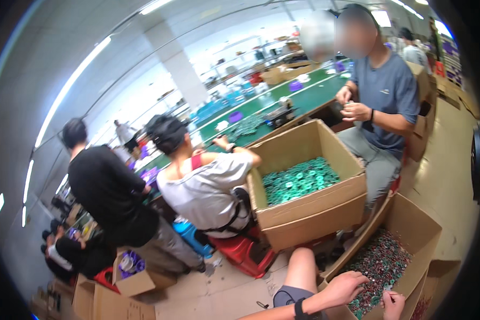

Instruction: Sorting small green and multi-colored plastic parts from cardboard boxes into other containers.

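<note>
My left hand [346, 288], with a dark band at the wrist, hovers over the near side of an open cardboard box [422, 226] at the lower right. Its fingers are loosely bent and apart, with nothing visible in them. Close by, my right hand [394, 306] is closed in a pinch on a small pale piece [388, 288], too small to name. Many small green and dark red parts [381, 258] fill the bottom of this box. Ahead of me, a larger cardboard box [309, 213] holds a heap of green ring-shaped parts [301, 180].
A person in a blue-grey shirt [386, 85] sits beyond the boxes. Another in a pale top [200, 186] is on a red stool [245, 253] beside the green workbench [317, 90]. Someone in black [109, 186] stands left, near a box of purple parts [136, 285].
</note>
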{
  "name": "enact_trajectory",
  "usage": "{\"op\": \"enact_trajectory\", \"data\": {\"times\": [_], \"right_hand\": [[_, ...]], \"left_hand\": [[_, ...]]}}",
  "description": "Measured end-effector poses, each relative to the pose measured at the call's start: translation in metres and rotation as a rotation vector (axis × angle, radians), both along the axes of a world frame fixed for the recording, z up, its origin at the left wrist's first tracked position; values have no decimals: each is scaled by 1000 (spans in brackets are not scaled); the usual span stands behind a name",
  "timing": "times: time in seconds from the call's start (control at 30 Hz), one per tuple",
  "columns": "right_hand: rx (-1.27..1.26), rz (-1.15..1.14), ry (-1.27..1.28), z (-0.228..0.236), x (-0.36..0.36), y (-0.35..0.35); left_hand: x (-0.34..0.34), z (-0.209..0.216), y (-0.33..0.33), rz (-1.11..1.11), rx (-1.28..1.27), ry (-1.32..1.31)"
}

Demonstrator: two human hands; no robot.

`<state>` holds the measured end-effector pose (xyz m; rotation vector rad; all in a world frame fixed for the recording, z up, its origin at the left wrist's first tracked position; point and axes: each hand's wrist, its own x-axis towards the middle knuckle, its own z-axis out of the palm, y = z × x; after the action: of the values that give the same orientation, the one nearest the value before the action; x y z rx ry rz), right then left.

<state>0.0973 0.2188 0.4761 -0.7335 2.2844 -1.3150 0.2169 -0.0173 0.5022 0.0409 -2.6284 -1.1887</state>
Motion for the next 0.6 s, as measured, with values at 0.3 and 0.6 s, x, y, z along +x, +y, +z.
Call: {"op": "enact_trajectory", "data": {"times": [0.3,0.6], "right_hand": [[-22,127,-103,21,11,-21],[-81,40,-277,35,26,-36]], "left_hand": [[16,-18,36,80,71,194],[28,-28,43,69,141,214]]}}
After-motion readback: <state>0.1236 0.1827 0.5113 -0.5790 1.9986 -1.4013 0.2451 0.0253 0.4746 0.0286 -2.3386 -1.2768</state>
